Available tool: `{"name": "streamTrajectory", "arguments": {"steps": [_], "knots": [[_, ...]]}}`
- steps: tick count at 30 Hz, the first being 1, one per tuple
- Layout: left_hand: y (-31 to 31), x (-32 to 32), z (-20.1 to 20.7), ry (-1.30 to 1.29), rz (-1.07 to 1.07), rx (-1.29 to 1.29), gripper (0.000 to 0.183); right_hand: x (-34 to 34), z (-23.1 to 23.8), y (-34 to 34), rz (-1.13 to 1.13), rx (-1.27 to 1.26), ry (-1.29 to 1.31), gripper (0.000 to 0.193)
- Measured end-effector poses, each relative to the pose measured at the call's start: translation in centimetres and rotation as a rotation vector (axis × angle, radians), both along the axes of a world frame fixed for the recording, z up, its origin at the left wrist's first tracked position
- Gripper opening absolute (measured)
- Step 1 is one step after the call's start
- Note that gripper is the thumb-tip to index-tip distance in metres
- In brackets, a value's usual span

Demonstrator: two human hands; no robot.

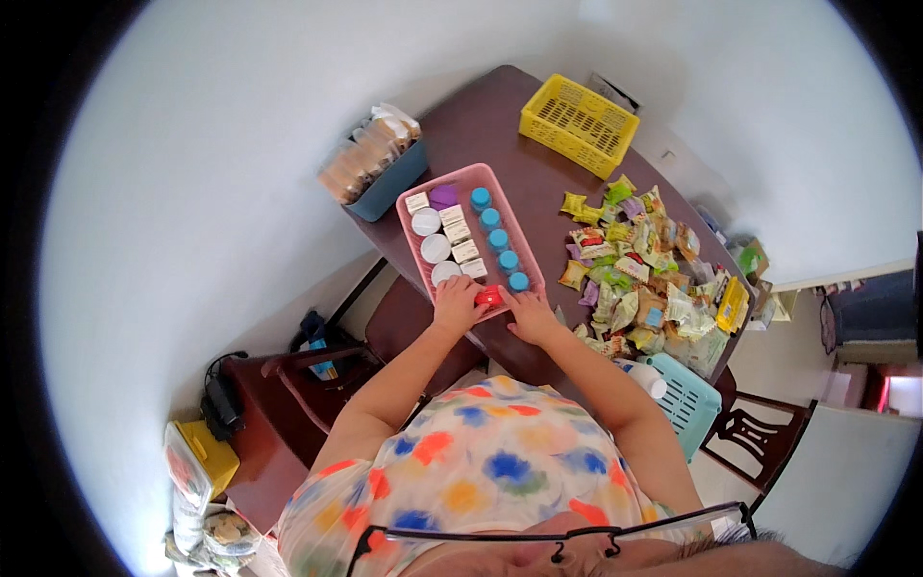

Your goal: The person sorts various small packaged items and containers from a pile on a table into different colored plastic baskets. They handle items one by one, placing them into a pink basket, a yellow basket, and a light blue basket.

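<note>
A pink basket stands at the table's near edge. Inside it is a row of several blue-capped bottles, with small white boxes, round white-lidded tubs and a purple item beside them. My left hand reaches over the near end, its fingers closed on a small red object whose kind I cannot make out. At the near right corner, my right hand is closed over the basket's rim, its fingertips close beside the red object.
Many small wrapped snacks lie heaped to the right. A yellow crate stands at the far end, and a blue bin of packets at the left. A turquoise basket and a white bottle are near my right arm.
</note>
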State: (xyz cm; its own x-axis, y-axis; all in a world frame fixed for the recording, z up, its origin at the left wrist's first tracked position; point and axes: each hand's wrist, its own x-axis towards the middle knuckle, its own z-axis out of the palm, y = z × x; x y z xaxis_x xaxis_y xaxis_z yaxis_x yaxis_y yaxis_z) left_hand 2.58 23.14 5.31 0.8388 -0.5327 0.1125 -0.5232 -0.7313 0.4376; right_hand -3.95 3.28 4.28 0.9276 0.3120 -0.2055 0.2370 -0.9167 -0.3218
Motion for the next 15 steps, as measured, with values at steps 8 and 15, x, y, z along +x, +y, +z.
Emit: {"name": "streamTrajectory", "arguments": {"steps": [8, 15], "knots": [[-0.6, 0.5, 1.2, -0.034, -0.088, 0.197, 0.029, -0.3, 0.2, -0.6, 0.024, 0.072, -0.014, 0.089], [-1.5, 2.1, 2.0, -0.11, -0.251, 0.367, 0.021, -1.2, 0.1, -2.3, -0.059, 0.298, -0.043, 0.056]]}}
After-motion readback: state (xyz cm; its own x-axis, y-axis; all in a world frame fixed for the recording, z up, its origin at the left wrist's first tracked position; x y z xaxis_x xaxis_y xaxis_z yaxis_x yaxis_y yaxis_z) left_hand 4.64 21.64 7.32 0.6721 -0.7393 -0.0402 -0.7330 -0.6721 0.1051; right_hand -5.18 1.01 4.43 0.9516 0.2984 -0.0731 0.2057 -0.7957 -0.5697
